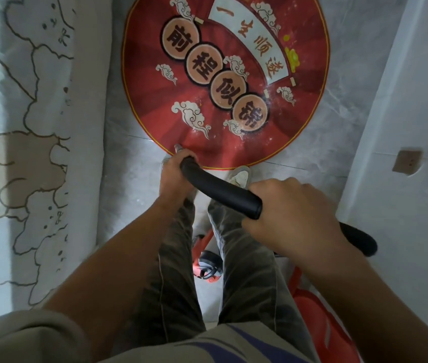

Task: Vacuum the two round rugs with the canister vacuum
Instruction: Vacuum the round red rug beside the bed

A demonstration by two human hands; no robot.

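Your left hand [175, 176] and right hand [289, 216] are both curled round the black wand [220, 188], tip at the near edge of the red rug [223, 74] on the floor; risk: suction lifting and bunching that edge

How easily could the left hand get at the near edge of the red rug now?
Probably yes, by bending down: the left hand shows right at the near edge of the red rug, and nothing lies between. It grips the black vacuum wand, though, as does the right hand.
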